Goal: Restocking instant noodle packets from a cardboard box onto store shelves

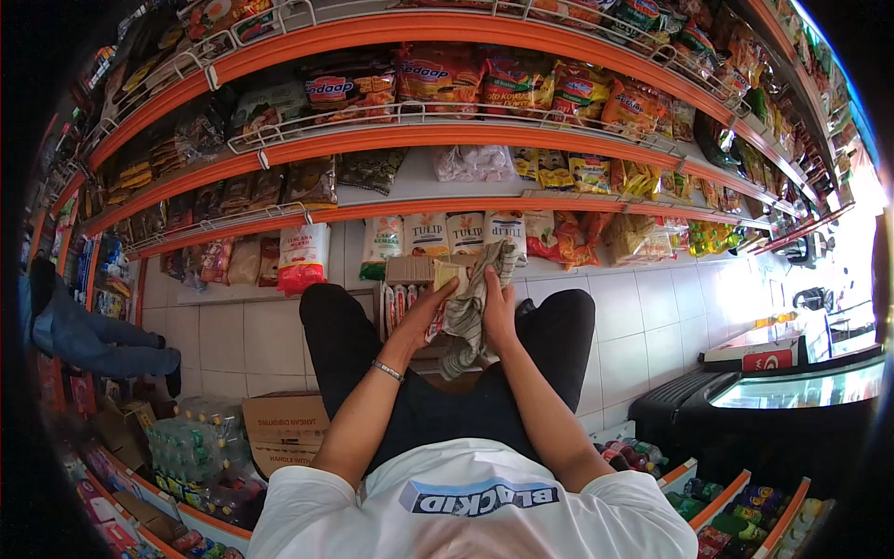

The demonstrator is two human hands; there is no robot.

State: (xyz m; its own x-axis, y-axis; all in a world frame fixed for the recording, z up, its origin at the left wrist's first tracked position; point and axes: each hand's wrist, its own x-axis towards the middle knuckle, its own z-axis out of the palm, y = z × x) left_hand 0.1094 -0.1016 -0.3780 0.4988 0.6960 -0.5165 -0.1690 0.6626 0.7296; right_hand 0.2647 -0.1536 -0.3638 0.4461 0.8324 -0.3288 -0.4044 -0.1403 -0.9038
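My left hand [431,307] grips a small packet [447,271] with a pale yellow end. Most of the packet is hidden behind my fingers and the cloth. A striped grey-green cloth [469,307] hangs bunched in my right hand [499,302], close against the packet. Between my knees and partly under my hands stands an open cardboard carton [408,271]. Several red-and-white packets [398,302] stand in a row inside it. Just beyond, white flour bags [427,234] line the bottom shelf.
Orange-edged shelves [447,136] with bagged groceries curve across the front. A large cardboard box [285,426] and wrapped plastic bottles [185,447] stand behind on the left. Another person's legs [105,342] are at far left. To the right is a black glass-topped chest freezer [698,419].
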